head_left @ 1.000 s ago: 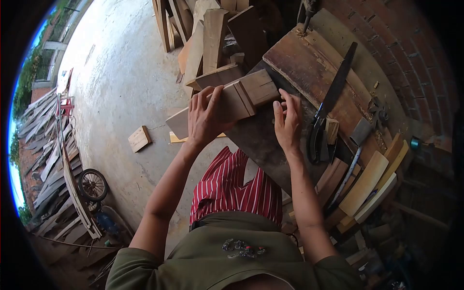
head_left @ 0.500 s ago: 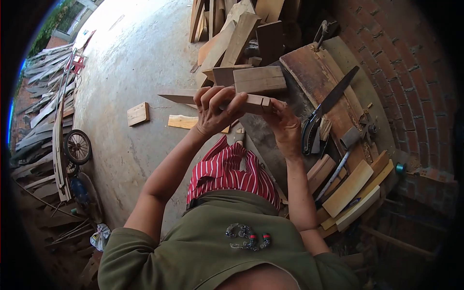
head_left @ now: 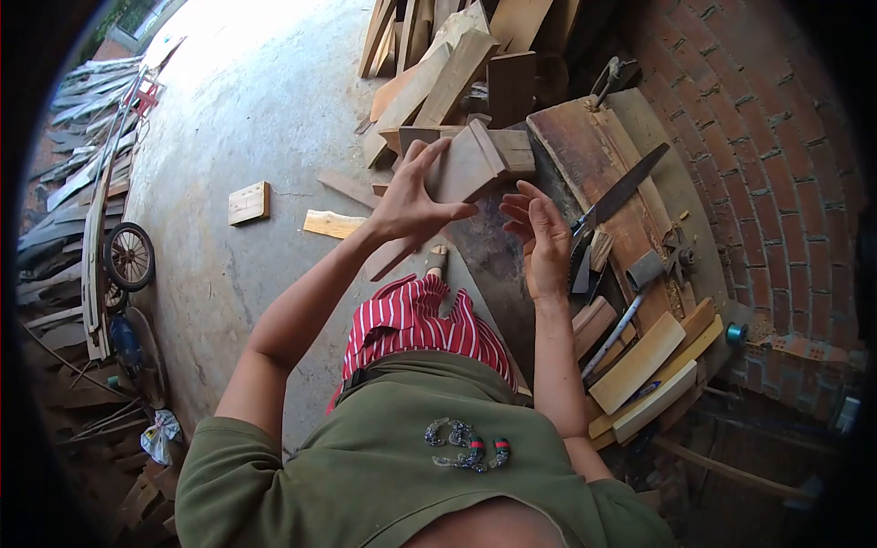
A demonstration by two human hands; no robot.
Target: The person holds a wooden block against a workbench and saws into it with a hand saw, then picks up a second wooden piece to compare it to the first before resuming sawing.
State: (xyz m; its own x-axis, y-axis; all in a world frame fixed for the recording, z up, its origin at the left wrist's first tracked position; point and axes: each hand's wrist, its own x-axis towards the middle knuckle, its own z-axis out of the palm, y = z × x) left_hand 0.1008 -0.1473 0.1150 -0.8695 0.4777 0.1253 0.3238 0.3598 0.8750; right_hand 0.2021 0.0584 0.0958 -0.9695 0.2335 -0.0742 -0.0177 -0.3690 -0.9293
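Note:
My left hand (head_left: 406, 203) spans a flat wooden board (head_left: 468, 169), fingers by one long edge and thumb by the other. This board is tilted, its broad face in view and a groove near its upper right end. Part of it is hidden behind my hand. Just right of that end, my right hand (head_left: 545, 239) is raised with loosely bent fingers apart and nothing in them. Beyond the board lies a thick wooden block (head_left: 513, 151). A handsaw (head_left: 630, 185) rests on the worn plank bench (head_left: 585, 137) to the right of my right hand.
A hammer-like tool (head_left: 639, 279) and several wood offcuts (head_left: 639, 365) lie at the right, near a brick wall (head_left: 767, 137). More lumber (head_left: 457, 78) is heaped ahead. On the concrete floor are a small block (head_left: 248, 203) and a pale strip (head_left: 333, 224). A wheel (head_left: 130, 256) stands left.
The board has turned from nearly edge-on to showing its broad face. My right hand has let go of its end and drawn slightly away; my left hand's fingers have spread wider.

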